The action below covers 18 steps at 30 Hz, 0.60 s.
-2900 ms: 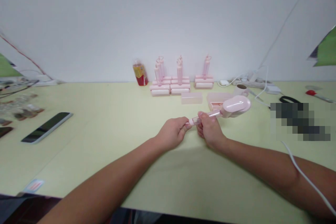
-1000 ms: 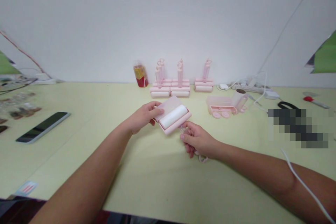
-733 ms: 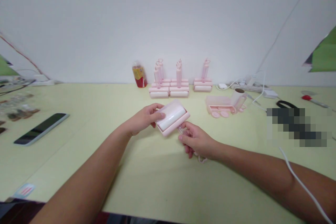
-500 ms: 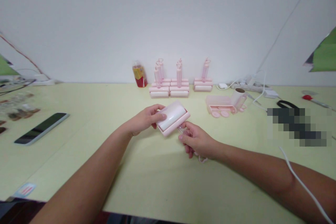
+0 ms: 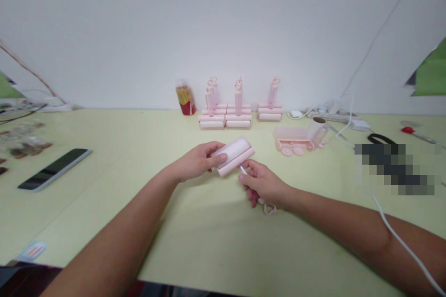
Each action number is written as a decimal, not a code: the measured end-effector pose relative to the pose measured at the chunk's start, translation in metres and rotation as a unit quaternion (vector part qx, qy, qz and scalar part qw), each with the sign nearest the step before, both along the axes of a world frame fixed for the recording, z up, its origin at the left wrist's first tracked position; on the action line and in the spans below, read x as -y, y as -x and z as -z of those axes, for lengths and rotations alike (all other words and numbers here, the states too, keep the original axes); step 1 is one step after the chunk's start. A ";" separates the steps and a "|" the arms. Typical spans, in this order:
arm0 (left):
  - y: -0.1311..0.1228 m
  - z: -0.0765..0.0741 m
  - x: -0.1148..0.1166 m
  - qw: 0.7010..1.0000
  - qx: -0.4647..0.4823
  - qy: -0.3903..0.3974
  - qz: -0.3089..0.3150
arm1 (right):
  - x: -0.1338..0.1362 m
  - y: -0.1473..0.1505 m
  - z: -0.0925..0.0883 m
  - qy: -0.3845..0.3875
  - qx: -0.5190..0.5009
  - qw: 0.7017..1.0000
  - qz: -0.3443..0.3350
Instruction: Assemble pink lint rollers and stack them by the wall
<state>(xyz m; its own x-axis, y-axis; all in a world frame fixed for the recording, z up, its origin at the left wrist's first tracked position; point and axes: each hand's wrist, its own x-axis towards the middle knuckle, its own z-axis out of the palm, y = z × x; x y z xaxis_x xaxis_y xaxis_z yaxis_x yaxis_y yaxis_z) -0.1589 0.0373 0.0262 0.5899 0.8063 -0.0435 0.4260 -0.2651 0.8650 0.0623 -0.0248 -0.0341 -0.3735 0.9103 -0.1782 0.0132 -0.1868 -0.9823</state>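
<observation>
In the middle of the head view, my left hand (image 5: pixel 199 162) grips the left end of a pink and white lint roller (image 5: pixel 236 154), thumb on top. The roller is tilted above the table, its right end higher. My right hand (image 5: pixel 260 183) is closed round a clear handle (image 5: pixel 243 171) at the roller's lower edge. Most of that handle is hidden by the fingers. A pink heart-shaped ring (image 5: pixel 269 209) hangs below my right hand.
Assembled pink rollers (image 5: pixel 238 123) stand by the wall with handles upright. A drink bottle (image 5: pixel 186 100) is left of them. Right are loose pink parts (image 5: pixel 293 139), a paper roll (image 5: pixel 316 129) and cables. A phone (image 5: pixel 55 169) lies left.
The roller has turned in my hands, so its white cover looks narrower, and it has moved slightly right. My left hand has shifted slightly right with it. My right hand has barely moved.
</observation>
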 end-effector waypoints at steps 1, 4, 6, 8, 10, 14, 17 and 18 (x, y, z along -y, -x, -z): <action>0.000 0.000 0.000 1.000 0.002 -0.024 -0.002 | -0.002 0.000 0.000 0.010 -0.010 1.000 0.011; -0.003 0.001 0.004 0.995 -0.005 -0.098 -0.019 | -0.006 -0.003 -0.001 0.033 -0.051 0.997 0.036; -0.006 0.002 0.008 0.989 -0.016 -0.147 -0.028 | -0.007 -0.005 -0.001 0.044 -0.078 0.995 0.040; -0.010 0.006 0.010 0.980 -0.032 -0.194 -0.035 | -0.006 -0.006 -0.001 0.047 -0.098 0.993 0.038; -0.013 0.010 0.010 0.972 -0.051 -0.223 -0.051 | -0.004 -0.006 0.000 0.041 -0.109 0.993 0.034; -0.013 0.019 0.002 0.973 -0.053 -0.206 -0.088 | -0.002 -0.007 -0.001 0.024 -0.100 0.994 0.042; -0.012 0.023 -0.004 0.983 -0.001 -0.144 -0.111 | -0.006 -0.011 -0.006 -0.026 -0.085 0.993 0.079; -0.012 0.024 -0.006 0.985 0.018 -0.122 -0.118 | -0.007 -0.012 -0.008 -0.052 -0.075 0.992 0.090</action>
<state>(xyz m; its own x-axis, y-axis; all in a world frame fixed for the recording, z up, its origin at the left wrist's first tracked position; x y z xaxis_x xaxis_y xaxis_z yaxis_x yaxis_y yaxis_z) -0.1473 0.0428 0.0025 0.3824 0.9049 0.1867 0.4716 -0.3649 0.8028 0.0746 -0.0179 -0.0262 -0.2181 0.9753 -0.0346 -0.1589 -0.0705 -0.9848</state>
